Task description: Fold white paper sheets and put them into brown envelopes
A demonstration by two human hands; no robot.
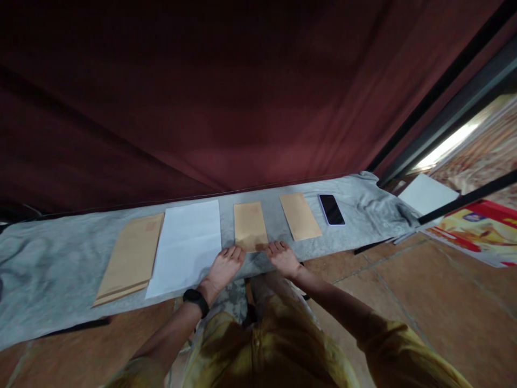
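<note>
A small brown paper envelope [250, 223] lies flat on the grey cloth, straight in front of me. At its near left corner, my left hand [229, 263] has its fingers curled closed on the edge. My right hand [283, 258] is closed at the near right corner in the same way. Both thumbs are mostly hidden beneath the fingers. Another brown envelope [300, 216] rests just to the right, apart from my right hand. To the left, white paper sheets [188, 242] lie close to my left hand.
Grey cloth [60, 264] covers the long, narrow surface. Larger brown envelopes [131, 253] are stacked left of the paper. A phone [332, 210] lies at the right. A dark red curtain [242, 108] hangs behind. A colourful box [480, 231] stands beyond the right end.
</note>
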